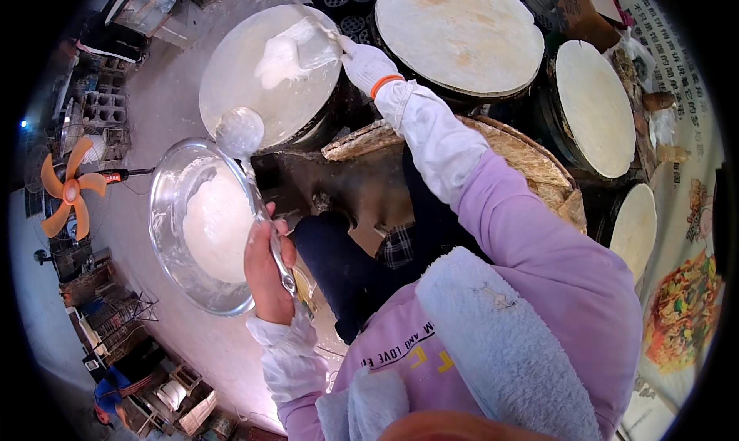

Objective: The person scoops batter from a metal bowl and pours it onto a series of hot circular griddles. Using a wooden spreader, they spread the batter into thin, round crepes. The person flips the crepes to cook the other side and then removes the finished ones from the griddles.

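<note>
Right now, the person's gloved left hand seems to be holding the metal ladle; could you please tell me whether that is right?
Not quite: the left hand is bare, not gloved, as the head view shows; it does hold the metal ladle.

four griddles, count them, four! two hands in play, one glove between the pair, one ladle, one flat tool, one bowl, and there's one orange fan as well!
</note>
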